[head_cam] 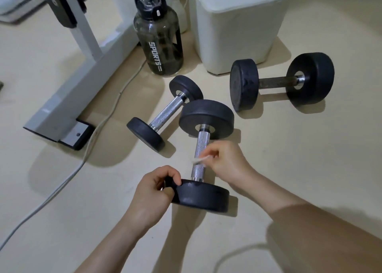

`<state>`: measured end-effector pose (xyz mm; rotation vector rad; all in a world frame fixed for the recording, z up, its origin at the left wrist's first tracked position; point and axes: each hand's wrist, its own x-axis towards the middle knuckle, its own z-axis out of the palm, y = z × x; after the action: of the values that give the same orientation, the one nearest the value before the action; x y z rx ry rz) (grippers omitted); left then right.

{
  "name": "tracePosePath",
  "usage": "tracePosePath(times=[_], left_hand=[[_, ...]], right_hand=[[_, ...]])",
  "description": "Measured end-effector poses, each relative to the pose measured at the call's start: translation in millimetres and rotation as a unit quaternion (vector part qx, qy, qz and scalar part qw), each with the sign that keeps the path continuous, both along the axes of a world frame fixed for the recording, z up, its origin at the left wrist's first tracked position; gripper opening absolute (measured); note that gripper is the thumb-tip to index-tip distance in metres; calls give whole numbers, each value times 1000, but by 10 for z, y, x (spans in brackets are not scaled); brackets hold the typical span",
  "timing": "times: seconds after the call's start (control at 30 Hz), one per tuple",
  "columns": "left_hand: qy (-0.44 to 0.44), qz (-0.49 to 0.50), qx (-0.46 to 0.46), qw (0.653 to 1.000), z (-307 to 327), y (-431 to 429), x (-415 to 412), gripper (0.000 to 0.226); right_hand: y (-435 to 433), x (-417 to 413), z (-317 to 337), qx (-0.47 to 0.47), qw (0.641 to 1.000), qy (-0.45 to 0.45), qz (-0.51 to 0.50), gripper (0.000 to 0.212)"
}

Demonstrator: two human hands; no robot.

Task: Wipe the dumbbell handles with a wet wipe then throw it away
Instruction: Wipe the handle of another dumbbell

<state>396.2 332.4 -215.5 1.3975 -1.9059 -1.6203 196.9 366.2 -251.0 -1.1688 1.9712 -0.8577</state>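
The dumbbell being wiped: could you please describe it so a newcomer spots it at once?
Three dumbbells lie on the floor before the cream block. Yours is the nearest dumbbell, the only one touched: the left hand grips its plate, the right hand holds a wipe at its handle.

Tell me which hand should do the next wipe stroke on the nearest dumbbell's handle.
The right hand: it pinches the wet wipe at the handle, while the left hand grips the dumbbell's near head, steadying it.
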Motion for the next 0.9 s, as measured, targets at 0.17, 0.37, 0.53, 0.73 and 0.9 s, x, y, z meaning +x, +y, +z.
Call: tracePosePath(times=[0.17,0.37,0.53,0.73,0.9], left_hand=[[-24,29,-3,999,-72,-37,32,32],[-76,66,-28,995,-45,-85,33,25],[-207,18,-167,964,147,-149,206,31],[-267,4,-207,941,180,-187,277,5],[-264,4,-203,943,132,-234,359,7]], right_hand=[[-178,95,-29,-20,993,-25,-111,20],[-68,166,55,14,990,-86,-108,9],[-351,205,-15,15,986,-60,-153,10],[-111,437,-29,107,985,-120,-65,24],[-442,450,2,35,965,-85,-246,3]])
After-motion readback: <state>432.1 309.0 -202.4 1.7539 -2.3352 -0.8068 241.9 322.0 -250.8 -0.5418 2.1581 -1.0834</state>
